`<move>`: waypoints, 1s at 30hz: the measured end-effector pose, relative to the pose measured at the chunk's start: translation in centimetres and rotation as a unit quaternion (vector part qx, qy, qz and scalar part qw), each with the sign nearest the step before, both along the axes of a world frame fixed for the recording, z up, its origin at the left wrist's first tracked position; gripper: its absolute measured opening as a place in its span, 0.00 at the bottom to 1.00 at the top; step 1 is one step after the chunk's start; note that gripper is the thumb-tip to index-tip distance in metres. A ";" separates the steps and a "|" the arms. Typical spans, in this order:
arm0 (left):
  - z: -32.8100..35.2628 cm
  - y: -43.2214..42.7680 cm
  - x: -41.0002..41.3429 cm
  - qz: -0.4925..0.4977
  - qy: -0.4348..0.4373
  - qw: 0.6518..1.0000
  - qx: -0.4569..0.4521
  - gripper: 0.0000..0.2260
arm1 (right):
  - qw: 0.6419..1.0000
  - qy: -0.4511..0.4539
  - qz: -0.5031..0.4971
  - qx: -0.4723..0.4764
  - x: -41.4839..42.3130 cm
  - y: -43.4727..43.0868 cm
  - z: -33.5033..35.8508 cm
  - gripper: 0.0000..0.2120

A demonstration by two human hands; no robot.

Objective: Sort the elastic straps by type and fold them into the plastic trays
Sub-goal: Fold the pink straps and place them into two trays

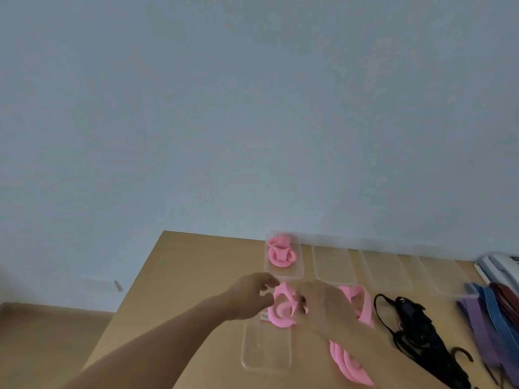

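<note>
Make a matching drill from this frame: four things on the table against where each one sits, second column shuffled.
Things
1. black straps
2. purple straps
3. back-left tray
4. coiled pink strap

Places
A. between the left hand and right hand
B. near the picture's right edge, beside blue straps
C. holds folded pink straps
D. loose on the table, right of the pink pile

Pairs: 1-D, 2-B, 3-C, 4-A

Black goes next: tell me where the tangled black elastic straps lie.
Head view, lower right: the tangled black elastic straps lie on the light wooden table, between the loose pink elastic straps to their left and the flat purple straps to their right.
</note>
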State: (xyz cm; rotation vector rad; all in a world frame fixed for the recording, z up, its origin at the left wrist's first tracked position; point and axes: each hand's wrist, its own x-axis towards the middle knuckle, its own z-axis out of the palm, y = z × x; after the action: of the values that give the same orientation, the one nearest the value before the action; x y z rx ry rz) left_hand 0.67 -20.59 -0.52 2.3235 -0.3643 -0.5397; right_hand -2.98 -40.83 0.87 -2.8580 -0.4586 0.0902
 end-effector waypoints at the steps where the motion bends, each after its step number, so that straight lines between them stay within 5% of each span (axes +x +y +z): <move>1: 1.0 -0.4 0.3 0.012 0.005 1.000 -0.028 0.18 | 1.000 -0.018 -0.009 0.019 1.1 -0.4 1.0 0.08; 7: 5.9 -2.8 1.9 0.086 0.016 0.985 -0.150 0.05 | 0.988 -0.091 -0.038 0.120 5.3 -1.6 6.6 0.05; 22: 14.8 -3.8 2.1 0.130 -0.003 0.930 -0.344 0.09 | 0.921 -0.106 -0.023 0.373 6.5 -2.2 15.2 0.07; 30: 16.6 -2.8 1.0 0.171 0.079 0.895 -0.404 0.18 | 0.906 -0.346 0.021 0.243 6.4 -0.2 13.7 0.04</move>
State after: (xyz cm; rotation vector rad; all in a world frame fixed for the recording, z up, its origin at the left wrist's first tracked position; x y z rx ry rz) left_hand 1.70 -23.39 16.07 1.4734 -0.0623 -0.3093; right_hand 3.43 -41.06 14.58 -2.3027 -0.5660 -0.9223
